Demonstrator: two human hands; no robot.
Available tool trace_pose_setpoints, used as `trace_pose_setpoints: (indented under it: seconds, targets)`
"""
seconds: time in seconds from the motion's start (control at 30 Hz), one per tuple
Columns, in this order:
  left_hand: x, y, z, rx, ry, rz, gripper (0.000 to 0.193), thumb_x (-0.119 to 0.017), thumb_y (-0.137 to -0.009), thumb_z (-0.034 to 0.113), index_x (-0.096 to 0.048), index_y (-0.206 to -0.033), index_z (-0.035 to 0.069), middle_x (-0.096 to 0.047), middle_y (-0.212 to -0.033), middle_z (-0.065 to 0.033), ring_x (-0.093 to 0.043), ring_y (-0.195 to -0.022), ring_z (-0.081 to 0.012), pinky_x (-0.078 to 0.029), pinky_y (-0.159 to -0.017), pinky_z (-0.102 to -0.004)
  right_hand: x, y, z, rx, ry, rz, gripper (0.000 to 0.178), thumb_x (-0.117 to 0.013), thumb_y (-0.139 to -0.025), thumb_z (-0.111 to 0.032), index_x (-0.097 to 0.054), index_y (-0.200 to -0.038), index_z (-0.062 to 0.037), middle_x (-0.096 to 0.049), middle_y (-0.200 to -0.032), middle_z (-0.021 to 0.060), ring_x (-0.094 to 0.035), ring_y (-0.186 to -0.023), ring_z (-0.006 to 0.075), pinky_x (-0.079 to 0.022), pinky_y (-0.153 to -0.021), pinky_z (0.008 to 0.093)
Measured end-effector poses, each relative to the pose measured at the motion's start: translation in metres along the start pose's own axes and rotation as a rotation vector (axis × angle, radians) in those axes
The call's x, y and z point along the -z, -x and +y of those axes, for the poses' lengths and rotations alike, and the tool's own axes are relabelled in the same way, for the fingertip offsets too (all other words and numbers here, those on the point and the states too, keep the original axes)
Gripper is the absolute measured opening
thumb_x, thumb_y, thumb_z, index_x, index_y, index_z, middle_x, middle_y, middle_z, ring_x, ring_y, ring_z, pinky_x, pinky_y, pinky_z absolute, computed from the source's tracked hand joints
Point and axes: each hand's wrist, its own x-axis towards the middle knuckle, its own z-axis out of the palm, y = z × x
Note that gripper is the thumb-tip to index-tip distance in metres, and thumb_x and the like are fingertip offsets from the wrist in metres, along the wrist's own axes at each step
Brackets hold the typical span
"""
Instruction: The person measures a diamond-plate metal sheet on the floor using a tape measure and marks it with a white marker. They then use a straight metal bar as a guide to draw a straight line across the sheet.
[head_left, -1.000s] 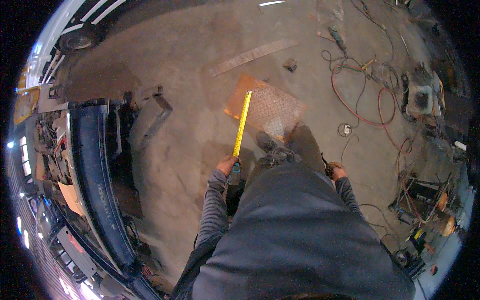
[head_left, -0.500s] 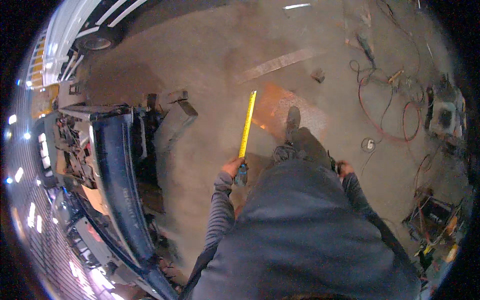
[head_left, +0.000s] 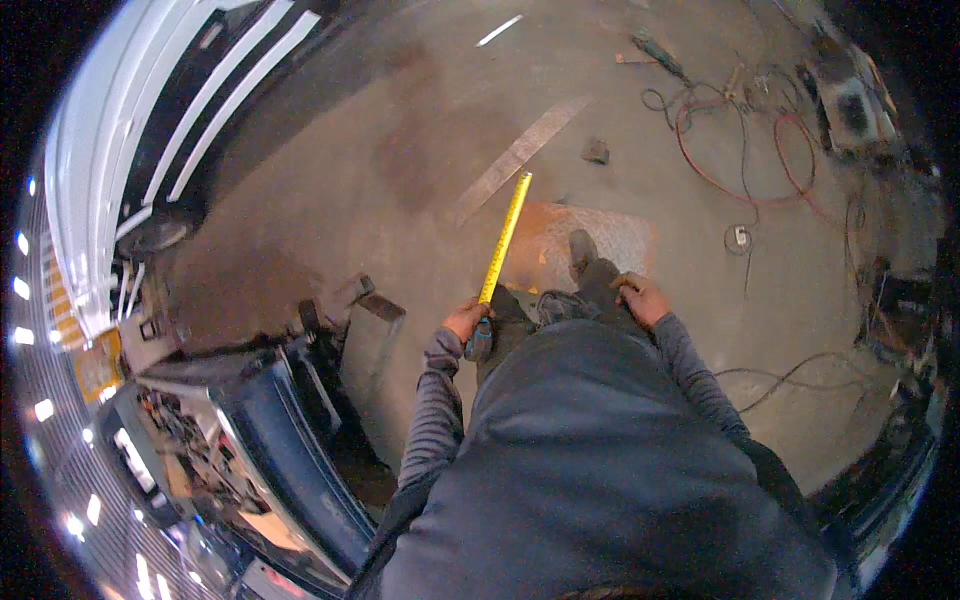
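Observation:
My left hand is closed around a tape measure with a dark and blue case. Its yellow blade is drawn out and points forward, the tip reaching in front of a rusty metal plate on the floor. Beside my right thigh, my right hand has its fingers curled together. Whatever those fingers hold, if anything, is too small to make out. One of my shoes rests on the plate.
A long metal strip and a small dark block lie ahead. Red hose and cables sprawl at the right, near a power tool. To the left stand a dark blue vehicle part and a white vehicle.
My body has turned, so the floor and vehicles shift in view. My right hand has come forward and inward from beside my hip. The tape measure stays in my left hand, blade out.

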Motion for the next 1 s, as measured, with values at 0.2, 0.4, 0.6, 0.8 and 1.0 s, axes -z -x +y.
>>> trace_pose_setpoints:
  seconds: [0.2,0.4,0.6,0.8,1.0]
  targets:
    - [0.086,-0.057,-0.056,-0.192,-0.232,-0.255,0.027,-0.056,-0.097,0.029,-0.067,-0.103,0.005,-0.066,-0.096,-0.0021,-0.059,-0.088,-0.0147,-0.047,-0.081,-0.0317,-0.096,0.033,-0.037,0.075,0.166,0.189,0.022,-0.055,-0.092,-0.021,-0.067,-0.11,-0.0157,-0.069,-0.104,0.0146,-0.063,-0.1,0.0361,-0.05,-0.087,0.0469]
    - [0.15,-0.037,-0.011,-0.092,-0.67,-0.365,0.025,-0.056,-0.096,0.03,-0.067,-0.099,0.008,-0.067,-0.093,-0.0026,-0.061,-0.087,-0.0143,-0.047,-0.08,-0.0297,-0.183,0.074,-0.06,-0.019,0.215,0.291,0.022,-0.057,-0.091,-0.022,-0.067,-0.108,-0.0138,-0.068,-0.106,0.0153,-0.062,-0.099,0.0391,-0.051,-0.086,0.0467]
    - [0.206,-0.028,-0.056,0.206,-0.512,-0.332,0.028,-0.052,-0.094,0.033,-0.068,-0.099,0.01,-0.068,-0.093,-0.0075,-0.063,-0.092,-0.0224,-0.048,-0.081,-0.0345,-0.246,0.1,-0.073,-0.105,0.22,0.418,0.022,-0.056,-0.091,-0.022,-0.067,-0.108,-0.0127,-0.068,-0.106,0.0158,-0.063,-0.097,0.0397,-0.051,-0.085,0.0484]
    - [0.235,-0.07,-0.133,-0.103,-0.731,-0.541,0.027,-0.053,-0.092,0.031,-0.069,-0.1,0.011,-0.068,-0.097,-0.0108,-0.064,-0.094,-0.0275,-0.049,-0.084,-0.0374,-0.292,0.116,-0.059,-0.212,0.154,0.361,0.022,-0.054,-0.091,-0.02,-0.066,-0.108,-0.0137,-0.069,-0.107,0.0143,-0.064,-0.097,0.039,-0.05,-0.087,0.0481]
    - [0.225,-0.074,-0.139,-0.719,-1.016,-0.647,0.023,-0.055,-0.093,0.027,-0.066,-0.095,0.008,-0.068,-0.087,-0.009,-0.066,-0.077,-0.0253,-0.053,-0.07,-0.0399,-0.308,0.139,-0.056,-0.201,0.042,0.405,0.022,-0.058,-0.088,-0.019,-0.066,-0.109,-0.0145,-0.07,-0.105,0.0138,-0.065,-0.099,0.0374,-0.051,-0.088,0.0478]
